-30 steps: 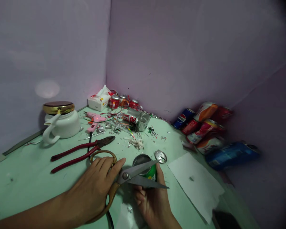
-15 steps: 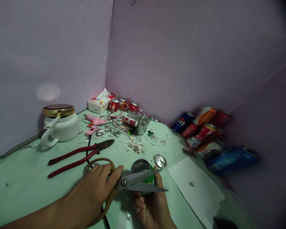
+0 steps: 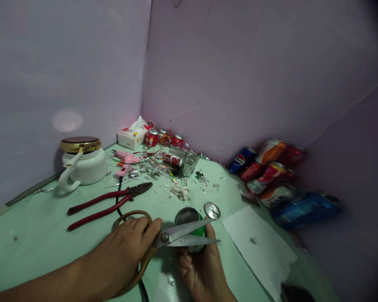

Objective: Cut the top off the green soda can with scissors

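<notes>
Left hand [image 3: 126,249] — scissors [image 3: 164,238] (right [image 3: 204,270] — can [image 3: 200,231])

We find the left hand [image 3: 126,251] hiding part of the brown-handled metal scissors [image 3: 164,238], whose blades partly cover the topless green metal can [image 3: 202,230]. The bottom edge cuts off both forearms, the black cable [image 3: 143,289] and a dark object [image 3: 296,292] too dim for us to identify. Blur leaves lettering on the big blue can [image 3: 305,209] unreadable.
</notes>
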`<state>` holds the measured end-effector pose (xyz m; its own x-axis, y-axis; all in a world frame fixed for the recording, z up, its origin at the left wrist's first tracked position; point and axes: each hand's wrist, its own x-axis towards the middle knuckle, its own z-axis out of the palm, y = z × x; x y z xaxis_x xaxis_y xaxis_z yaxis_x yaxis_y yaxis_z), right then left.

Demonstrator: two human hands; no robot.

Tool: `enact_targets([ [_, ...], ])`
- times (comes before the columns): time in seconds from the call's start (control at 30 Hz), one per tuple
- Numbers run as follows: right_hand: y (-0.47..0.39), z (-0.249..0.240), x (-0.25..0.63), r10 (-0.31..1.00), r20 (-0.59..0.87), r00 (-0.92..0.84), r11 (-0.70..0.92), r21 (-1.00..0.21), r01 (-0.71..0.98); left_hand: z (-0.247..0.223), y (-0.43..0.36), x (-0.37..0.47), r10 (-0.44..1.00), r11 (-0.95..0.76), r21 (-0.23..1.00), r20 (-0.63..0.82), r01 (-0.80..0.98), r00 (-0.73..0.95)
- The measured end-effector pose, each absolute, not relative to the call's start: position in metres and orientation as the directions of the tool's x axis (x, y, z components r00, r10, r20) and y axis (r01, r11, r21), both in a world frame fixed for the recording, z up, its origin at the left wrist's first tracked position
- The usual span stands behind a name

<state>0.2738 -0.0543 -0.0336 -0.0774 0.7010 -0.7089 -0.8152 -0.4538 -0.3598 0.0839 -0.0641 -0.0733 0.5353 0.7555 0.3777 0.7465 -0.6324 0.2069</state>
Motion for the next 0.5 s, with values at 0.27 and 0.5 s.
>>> enact_targets([
  [0.27, -0.056, -0.025, 0.275, 0.737, -0.673, -0.062, -0.394, -0.353, -0.849, -0.064, -0.062, 0.086, 0.7, -0.707, 0.281, 0.407, 0.649, 0.587],
  [0.5, -0.046, -0.029, 0.294, 0.772, -0.599, -0.215, -0.436, -0.252, -0.864, -0.061, -0.042, 0.071, 0.706, -0.589, 0.226, 0.611, 0.776, 0.358],
])
